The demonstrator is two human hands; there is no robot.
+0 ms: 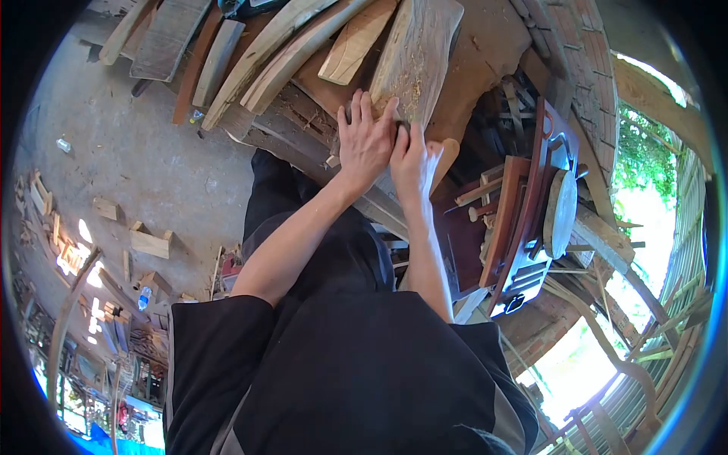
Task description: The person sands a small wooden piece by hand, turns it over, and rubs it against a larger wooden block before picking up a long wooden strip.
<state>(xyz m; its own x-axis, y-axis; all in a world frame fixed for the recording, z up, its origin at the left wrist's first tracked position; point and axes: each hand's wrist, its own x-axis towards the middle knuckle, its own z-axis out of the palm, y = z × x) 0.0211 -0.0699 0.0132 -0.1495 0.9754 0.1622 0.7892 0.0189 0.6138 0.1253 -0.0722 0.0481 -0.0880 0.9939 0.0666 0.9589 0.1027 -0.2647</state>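
Observation:
My left hand (365,145) lies over a small dark tool, its fingers bent over the near end of a broad wooden plank (418,57). Close beside it, my right hand (410,155) is closed on the same dark tool (403,126), thumb and fingers pressed together. Most of the tool is hidden under both hands, so its shape cannot be made out. Wood shavings are scattered on the plank's face. A rounded light wooden end (447,161) sticks out just right of my right hand.
Curved wooden pieces (265,61) lie left of the plank. A shorter block (356,45) is beside it. At right stand a dark red board (523,205) and a round disc (561,214). Wood offcuts (152,243) and a bottle (144,298) are on the floor.

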